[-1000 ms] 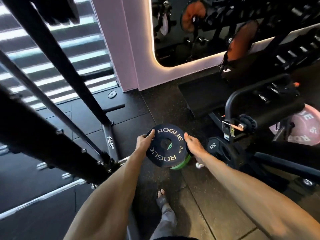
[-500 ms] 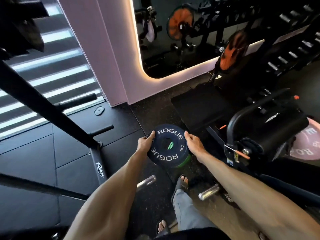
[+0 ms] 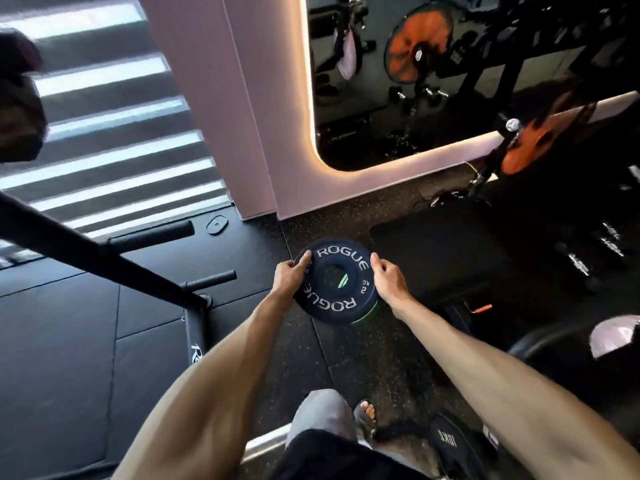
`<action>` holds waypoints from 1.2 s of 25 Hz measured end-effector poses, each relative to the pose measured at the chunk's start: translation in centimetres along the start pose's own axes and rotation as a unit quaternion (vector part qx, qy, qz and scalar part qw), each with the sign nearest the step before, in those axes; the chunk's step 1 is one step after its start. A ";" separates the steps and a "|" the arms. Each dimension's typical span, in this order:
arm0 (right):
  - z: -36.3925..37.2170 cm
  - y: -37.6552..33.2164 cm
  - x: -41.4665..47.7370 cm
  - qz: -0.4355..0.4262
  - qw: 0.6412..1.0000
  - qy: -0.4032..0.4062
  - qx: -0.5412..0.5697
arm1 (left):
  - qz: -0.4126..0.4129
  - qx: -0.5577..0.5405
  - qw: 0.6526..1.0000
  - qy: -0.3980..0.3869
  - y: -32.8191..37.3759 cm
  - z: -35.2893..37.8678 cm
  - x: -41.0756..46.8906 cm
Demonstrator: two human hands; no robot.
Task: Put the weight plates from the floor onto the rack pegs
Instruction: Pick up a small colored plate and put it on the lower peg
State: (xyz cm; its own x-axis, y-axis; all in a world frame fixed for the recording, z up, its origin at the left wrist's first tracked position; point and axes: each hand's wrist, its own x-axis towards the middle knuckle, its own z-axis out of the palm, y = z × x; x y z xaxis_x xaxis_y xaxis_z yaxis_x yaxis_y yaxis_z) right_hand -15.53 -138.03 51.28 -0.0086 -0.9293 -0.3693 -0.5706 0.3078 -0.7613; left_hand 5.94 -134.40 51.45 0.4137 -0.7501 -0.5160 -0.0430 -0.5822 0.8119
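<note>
I carry a small stack of plates in front of me, above the floor. The top one is a dark blue plate (image 3: 337, 299) lettered ROGUE in white; a green plate (image 3: 370, 314) peeks out beneath it and through its centre hole. My left hand (image 3: 289, 276) grips the stack's left edge and my right hand (image 3: 388, 278) grips its right edge. A black rack frame (image 3: 195, 323) stands at the left with two short black pegs (image 3: 211, 279) sticking out toward the right. A black 10 kg plate (image 3: 450, 445) lies on the floor at the bottom right.
A slanted black rack bar (image 3: 86, 247) crosses the left side. A black bench pad (image 3: 440, 258) sits right of the plates, a pink plate (image 3: 613, 336) at the far right edge. A mirror with a lit rim (image 3: 325, 161) is ahead. My feet show below.
The view has swung left and forward as I walk with the plates. The bench and pink plate slid toward the right edge, and the rack pegs came closer. Both hands keep their hold.
</note>
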 end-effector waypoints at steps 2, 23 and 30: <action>0.6 -2.2 3.1 -0.019 1.000 -0.017 -0.013 | 0.012 -0.015 0.999 0.032 2.1 -0.7 1.5; 24.7 -26.1 25.4 -0.174 0.915 -0.306 -0.198 | -0.089 -0.129 0.939 0.307 4.8 -19.3 22.1; 34.1 -30.2 26.7 -0.224 0.831 -0.435 -0.264 | -0.159 -0.134 0.882 0.422 2.4 -23.1 22.1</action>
State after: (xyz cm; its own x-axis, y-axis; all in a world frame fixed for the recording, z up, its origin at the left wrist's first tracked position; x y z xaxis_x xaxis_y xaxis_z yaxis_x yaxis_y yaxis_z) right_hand 29.53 -165.16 46.26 0.7683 -0.3569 -0.5313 -0.6388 -0.3756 -0.6714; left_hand 35.95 -145.09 48.29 0.9008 0.0047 -0.4343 0.3674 -0.5413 0.7563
